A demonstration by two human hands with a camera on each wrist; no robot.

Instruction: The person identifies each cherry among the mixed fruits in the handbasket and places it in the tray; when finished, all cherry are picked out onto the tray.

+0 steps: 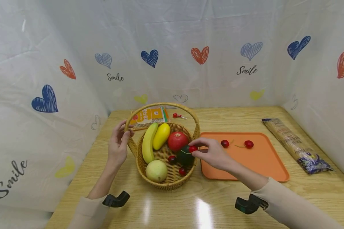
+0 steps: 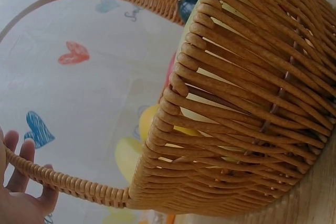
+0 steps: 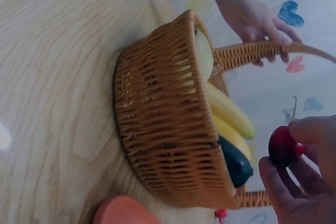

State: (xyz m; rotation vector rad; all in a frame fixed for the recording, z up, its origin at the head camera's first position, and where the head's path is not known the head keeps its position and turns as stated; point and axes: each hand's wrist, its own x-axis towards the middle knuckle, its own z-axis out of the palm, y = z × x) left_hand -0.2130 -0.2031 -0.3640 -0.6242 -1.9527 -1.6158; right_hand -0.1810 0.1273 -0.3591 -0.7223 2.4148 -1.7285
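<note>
A wicker basket (image 1: pixel 167 186) with a tall hoop handle (image 1: pixel 162 104) stands on the table. My left hand (image 1: pixel 118 146) holds the handle's left side, thumb and fingers about it. Over the basket's right side, my right hand (image 1: pixel 213 154) pinches a red cherry (image 3: pixel 282 145) with its stem showing. In the basket lie a banana (image 1: pixel 149 143), a yellow mango-shaped fruit (image 1: pixel 161 136), a red pomegranate (image 1: pixel 177 141), a pale round fruit (image 1: pixel 156 171) and two cherries (image 1: pixel 172 159). A dark green fruit (image 1: pixel 184 157) sits right below the held cherry, partly covered by it.
Right of the basket, an orange tray (image 1: pixel 240 162) bears two cherries (image 1: pixel 248 144). A long printed packet (image 1: pixel 296 143) lies at the far right. Behind the basket are an orange-and-clear food bag (image 1: pixel 152 115) and a red lollipop (image 1: pixel 175 115). Printed curtains surround the table.
</note>
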